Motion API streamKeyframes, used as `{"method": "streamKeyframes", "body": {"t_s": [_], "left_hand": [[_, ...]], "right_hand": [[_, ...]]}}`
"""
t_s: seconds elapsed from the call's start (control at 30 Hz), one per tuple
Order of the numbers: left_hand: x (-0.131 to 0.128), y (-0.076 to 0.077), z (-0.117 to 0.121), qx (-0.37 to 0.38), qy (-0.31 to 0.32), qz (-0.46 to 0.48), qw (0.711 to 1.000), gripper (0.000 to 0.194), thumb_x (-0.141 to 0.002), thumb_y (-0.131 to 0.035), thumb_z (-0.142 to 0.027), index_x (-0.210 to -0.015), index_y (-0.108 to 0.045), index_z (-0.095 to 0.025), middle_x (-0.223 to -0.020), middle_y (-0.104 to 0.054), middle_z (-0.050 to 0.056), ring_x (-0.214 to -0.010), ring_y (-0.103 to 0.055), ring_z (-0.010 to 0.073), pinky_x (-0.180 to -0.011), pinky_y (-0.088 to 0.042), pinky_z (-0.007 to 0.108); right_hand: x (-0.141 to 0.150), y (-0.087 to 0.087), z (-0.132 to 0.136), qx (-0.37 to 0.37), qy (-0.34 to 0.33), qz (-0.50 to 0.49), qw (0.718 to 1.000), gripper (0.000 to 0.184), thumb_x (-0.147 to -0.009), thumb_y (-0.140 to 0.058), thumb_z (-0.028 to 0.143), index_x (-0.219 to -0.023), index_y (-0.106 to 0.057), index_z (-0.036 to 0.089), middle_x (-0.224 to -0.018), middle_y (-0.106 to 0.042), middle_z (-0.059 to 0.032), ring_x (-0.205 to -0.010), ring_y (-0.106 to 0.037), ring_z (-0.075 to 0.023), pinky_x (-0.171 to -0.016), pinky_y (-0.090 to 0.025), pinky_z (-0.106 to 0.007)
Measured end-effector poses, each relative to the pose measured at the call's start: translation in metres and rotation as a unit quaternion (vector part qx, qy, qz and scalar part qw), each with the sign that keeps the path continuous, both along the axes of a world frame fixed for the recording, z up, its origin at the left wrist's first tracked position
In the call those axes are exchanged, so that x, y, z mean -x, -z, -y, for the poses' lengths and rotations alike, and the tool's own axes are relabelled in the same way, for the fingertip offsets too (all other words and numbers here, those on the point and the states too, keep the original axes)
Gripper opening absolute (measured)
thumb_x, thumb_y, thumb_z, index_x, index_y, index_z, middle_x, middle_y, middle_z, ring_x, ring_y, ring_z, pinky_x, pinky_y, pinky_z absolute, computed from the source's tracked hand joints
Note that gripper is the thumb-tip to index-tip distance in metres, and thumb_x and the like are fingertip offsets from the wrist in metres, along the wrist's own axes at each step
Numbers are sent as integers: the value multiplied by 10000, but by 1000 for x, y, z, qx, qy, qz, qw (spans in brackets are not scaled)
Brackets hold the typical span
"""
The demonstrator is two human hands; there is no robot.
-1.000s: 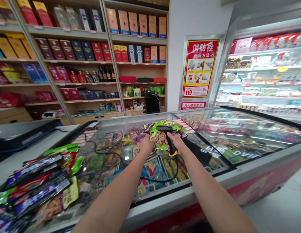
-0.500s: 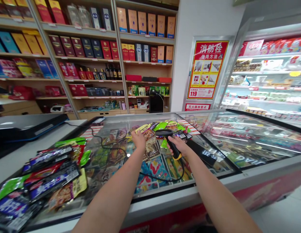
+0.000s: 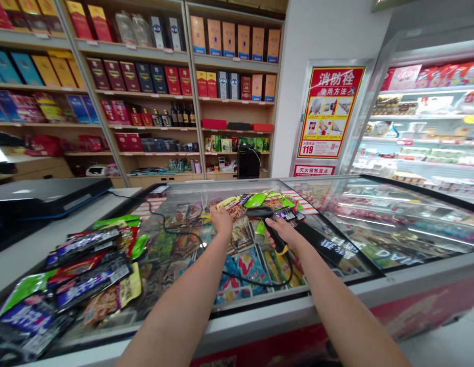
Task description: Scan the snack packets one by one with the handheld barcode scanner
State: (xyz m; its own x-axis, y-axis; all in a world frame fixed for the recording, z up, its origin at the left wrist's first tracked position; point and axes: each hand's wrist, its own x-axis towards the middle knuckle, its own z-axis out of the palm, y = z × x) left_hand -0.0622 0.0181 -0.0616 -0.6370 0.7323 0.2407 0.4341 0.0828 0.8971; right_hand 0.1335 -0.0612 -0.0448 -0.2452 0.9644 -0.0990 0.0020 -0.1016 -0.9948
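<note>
One long glass-topped freezer [image 3: 259, 315]. Packet pile [image 3: 91, 278] on its left end. Black scanner [image 3: 260, 213] above its middle; yellow packet [image 3: 232, 208] toward its far side. Probably best: packet flat, code squarely facing scanner. Arms outstretched over freezer; right hand [image 3: 282, 231] wraps scanner handle; left hand [image 3: 221, 221] at packet's end, pinch or touch unclear.

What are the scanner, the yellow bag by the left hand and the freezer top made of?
Scanner: likely plastic, smooth black with a moulded shape. Yellow bag: maybe thin plastic film, printed and slightly shiny. Freezer top: probably glass, smooth and clear; packets show through.
</note>
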Motion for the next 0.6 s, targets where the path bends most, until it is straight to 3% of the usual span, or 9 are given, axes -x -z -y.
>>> {"method": "streamKeyframes", "body": {"t_s": [0.17, 0.3, 0.47, 0.6], "left_hand": [[3, -7, 8, -1, 6, 6, 1000, 226, -924, -361, -267, -1040, -528, -168, -1018, -648, 116, -964, -629, 211, -829, -451, 307], [20, -17, 20, -11, 5, 6, 1000, 213, -916, -375, -243, -1036, -532, -164, -998, -652, 109, -954, -627, 205, -825, -454, 311], [65, -28, 41, -38, -27, -21, 999, 209, -902, -396, -250, -1026, -540, -163, -994, -659, 120, -936, -630, 215, -833, -457, 327], [121, -33, 71, -52, -50, -69, 995, 229, -893, -403, -270, -1031, -553, -164, -974, -663, 112, -930, -633, 223, -824, -460, 328]], "right_hand": [[3, 9, -6, 1, -14, -23, 1000, 402, -735, -648, 553, -787, -491, 187, -532, -546, 44, -366, -485, -92, -342, -421, -219], [18, 10, -8, 11, -33, -38, 999, 392, -754, -642, 546, -763, -482, 188, -530, -550, 34, -369, -489, -92, -343, -419, -216], [61, -4, -2, 7, -79, -36, 996, 384, -766, -631, 544, -762, -459, 202, -528, -545, 47, -365, -480, -88, -343, -411, -211], [110, -11, 6, 7, -123, -30, 992, 388, -759, -630, 552, -810, -447, 213, -535, -549, 56, -368, -481, -92, -349, -418, -215]]}}
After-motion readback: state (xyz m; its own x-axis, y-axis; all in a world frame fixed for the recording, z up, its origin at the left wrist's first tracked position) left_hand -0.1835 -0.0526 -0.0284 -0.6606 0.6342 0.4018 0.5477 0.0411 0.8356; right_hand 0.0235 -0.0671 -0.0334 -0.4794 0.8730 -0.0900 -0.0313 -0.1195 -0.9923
